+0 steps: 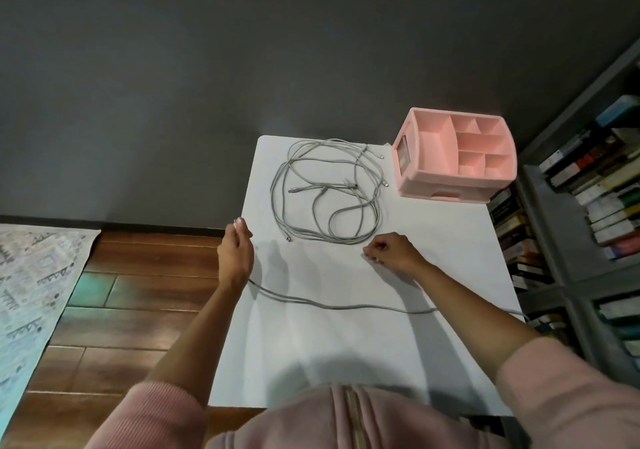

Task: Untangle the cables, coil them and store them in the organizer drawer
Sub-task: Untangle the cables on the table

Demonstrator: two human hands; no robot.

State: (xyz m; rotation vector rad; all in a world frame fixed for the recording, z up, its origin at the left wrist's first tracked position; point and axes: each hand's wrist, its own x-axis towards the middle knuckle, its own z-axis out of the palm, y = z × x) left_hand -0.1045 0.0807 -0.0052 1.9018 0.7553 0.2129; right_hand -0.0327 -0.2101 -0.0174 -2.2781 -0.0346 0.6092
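Observation:
A tangle of grey cables [329, 189] lies in loose loops on the far half of the white table [346, 351]. One separate grey cable [346, 307] stretches across the table under both forearms. My left hand [235, 251] is at the table's left edge, closed on one end of this cable, a plug tip showing above the fingers. My right hand [391, 249] rests on the table just below the tangle, fingers curled; whether it pinches a strand I cannot tell. The pink organizer [453, 158] stands at the far right corner, its drawer [450, 194] closed.
A grey shelf full of books [588, 185] runs along the right of the table. Wooden floor [138, 293] and a patterned rug [31, 293] lie to the left. A dark wall stands behind the table.

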